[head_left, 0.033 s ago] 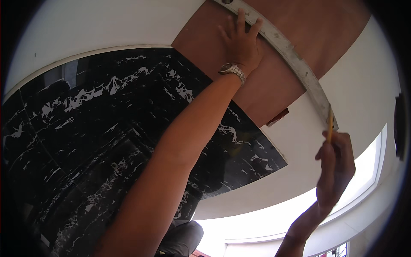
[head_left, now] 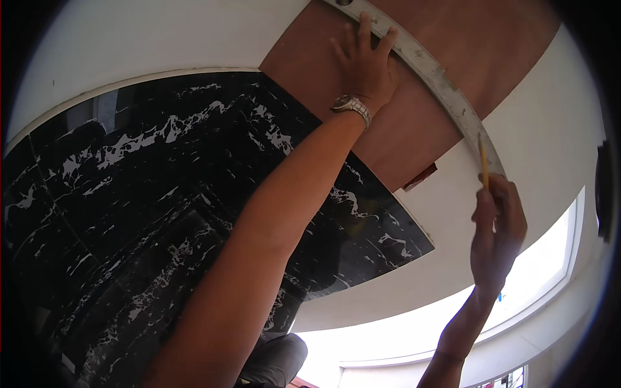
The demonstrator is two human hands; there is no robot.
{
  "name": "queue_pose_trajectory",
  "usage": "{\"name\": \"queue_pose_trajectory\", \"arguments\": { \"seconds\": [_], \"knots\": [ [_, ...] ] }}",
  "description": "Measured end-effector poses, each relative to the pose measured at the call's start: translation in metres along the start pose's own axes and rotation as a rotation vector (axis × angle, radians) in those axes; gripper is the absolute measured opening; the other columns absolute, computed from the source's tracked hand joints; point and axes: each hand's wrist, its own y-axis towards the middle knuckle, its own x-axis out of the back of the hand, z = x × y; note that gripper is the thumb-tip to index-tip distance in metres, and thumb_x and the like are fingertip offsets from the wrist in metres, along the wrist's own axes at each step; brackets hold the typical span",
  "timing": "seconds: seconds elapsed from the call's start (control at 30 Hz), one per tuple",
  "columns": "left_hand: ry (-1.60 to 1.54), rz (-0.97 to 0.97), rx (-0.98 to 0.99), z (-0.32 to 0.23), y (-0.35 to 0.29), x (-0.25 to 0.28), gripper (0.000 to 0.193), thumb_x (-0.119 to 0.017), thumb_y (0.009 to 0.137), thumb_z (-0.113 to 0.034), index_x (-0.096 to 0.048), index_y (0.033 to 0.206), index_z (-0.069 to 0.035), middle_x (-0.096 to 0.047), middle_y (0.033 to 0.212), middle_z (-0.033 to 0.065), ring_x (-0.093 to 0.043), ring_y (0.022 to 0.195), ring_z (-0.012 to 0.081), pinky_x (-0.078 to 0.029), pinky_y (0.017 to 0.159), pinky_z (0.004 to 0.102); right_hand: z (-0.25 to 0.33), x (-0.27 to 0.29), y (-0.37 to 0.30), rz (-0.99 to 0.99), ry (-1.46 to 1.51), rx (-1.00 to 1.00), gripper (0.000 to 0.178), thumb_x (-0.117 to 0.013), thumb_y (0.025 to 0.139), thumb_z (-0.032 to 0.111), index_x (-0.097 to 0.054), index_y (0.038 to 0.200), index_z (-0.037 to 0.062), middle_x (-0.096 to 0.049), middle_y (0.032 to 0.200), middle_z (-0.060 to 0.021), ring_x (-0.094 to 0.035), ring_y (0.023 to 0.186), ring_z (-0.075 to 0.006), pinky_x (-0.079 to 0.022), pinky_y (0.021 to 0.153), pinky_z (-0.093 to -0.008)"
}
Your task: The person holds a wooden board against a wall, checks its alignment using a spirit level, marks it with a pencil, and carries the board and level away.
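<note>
My left hand (head_left: 369, 74) lies with spread fingers on a reddish-brown surface (head_left: 420, 126), two fingertips resting on a long, pale metal straightedge (head_left: 446, 90). The bar looks bent in this view, has worn marks and shows a dark round hole at the top edge. It runs from the top, across the brown surface and onto the white wall at right. Near its lower right end my right hand (head_left: 498, 226) grips a thin yellow pencil (head_left: 485, 168), its dark tip over the bar; whether it touches cannot be told. A metal-band wristwatch (head_left: 351, 108) is on my left wrist.
Glossy black tiles with white veins (head_left: 155, 136) fill the left and middle, below my left forearm. White wall (head_left: 174, 39) borders them. A small dark red piece (head_left: 420, 177) sticks out under the brown surface's lower edge. A bright window (head_left: 550, 265) is at lower right.
My right hand has moved up and slightly left with the pencil, whose tip is now farther up along the straightedge. My left hand and the straightedge look unmoved.
</note>
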Motion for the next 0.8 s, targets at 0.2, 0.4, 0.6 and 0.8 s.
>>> {"name": "queue_pose_trajectory", "arguments": {
  "seconds": [0.2,0.4,0.6,0.8],
  "knots": [
    [-0.039,-0.004,-0.001,0.001,-0.001,0.004,0.056,-0.061,0.091,-0.02,-0.055,0.146,-0.028,-0.024,0.167,0.0208,-0.025,0.152,0.0479,-0.012,0.118,0.0754,-0.047,-0.082,0.041,0.095,0.055,-0.097,0.029,-0.059,0.104,0.016,-0.067,0.128,0.0014,-0.064,0.076,-0.006,-0.057,0.066,-0.0105,-0.05,0.065,-0.0305],
    [-0.066,-0.028,-0.011,0.0,0.0,-0.005,0.056,-0.061,0.09,-0.018,-0.056,0.145,-0.028,-0.025,0.167,0.0195,-0.027,0.15,0.0488,-0.012,0.117,0.0764,-0.061,-0.113,0.068,-0.013,0.009,0.028,0.032,-0.063,0.097,0.008,-0.068,0.128,0.0074,-0.062,0.07,-0.0083,-0.054,0.06,-0.0153,-0.049,0.063,-0.0318],
    [-0.002,-0.029,-0.041,0.007,0.0,-0.004,0.058,-0.06,0.089,-0.017,-0.056,0.145,-0.031,-0.027,0.167,0.0175,-0.028,0.148,0.0516,-0.017,0.116,0.0763,-0.074,-0.145,0.098,-0.074,-0.087,0.162,0.024,-0.064,0.092,0.009,-0.068,0.116,0.0065,-0.073,0.086,-0.0164,-0.069,0.072,-0.0361,-0.054,0.065,-0.046],
    [0.015,-0.036,-0.086,0.004,-0.003,-0.013,0.059,-0.065,0.09,-0.028,-0.053,0.148,-0.035,-0.027,0.168,0.0145,-0.03,0.148,0.0516,-0.021,0.114,0.0765,-0.053,-0.171,0.141,-0.077,-0.206,0.344,0.023,-0.063,0.095,0.017,-0.07,0.113,0.0053,-0.074,0.091,-0.0181,-0.072,0.081,-0.0374,-0.058,0.072,-0.0464]
  ]
}}
